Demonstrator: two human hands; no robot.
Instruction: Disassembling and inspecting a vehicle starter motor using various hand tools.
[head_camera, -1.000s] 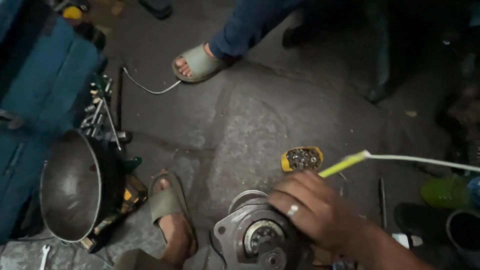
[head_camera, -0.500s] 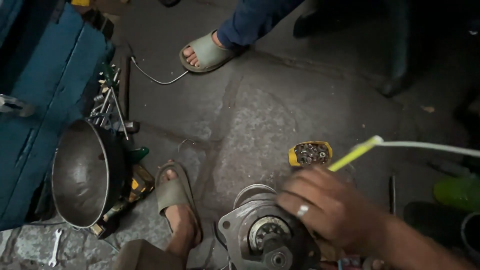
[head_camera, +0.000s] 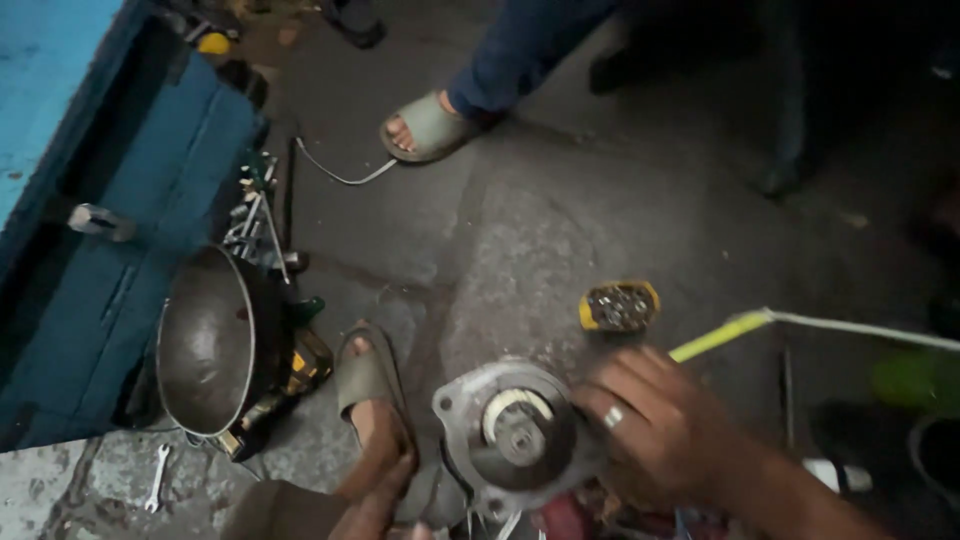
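Right hand (head_camera: 655, 425), ring on one finger, fingers curled against the right edge of the round metal motor housing (head_camera: 515, 435) on the floor, bracing it. Actual clamp: can't tell. Left hand not visible. Small yellow dish of bits (head_camera: 620, 306) sits just beyond, yellow-tipped tube (head_camera: 725, 335) beside it.

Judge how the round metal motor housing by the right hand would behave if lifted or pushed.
The metal motor housing looks like thick cast metal, so probably heavy and rigid. Its round body might roll if tipped sideways. The right hand rests against its edge; its grimy surface may feel slippery.
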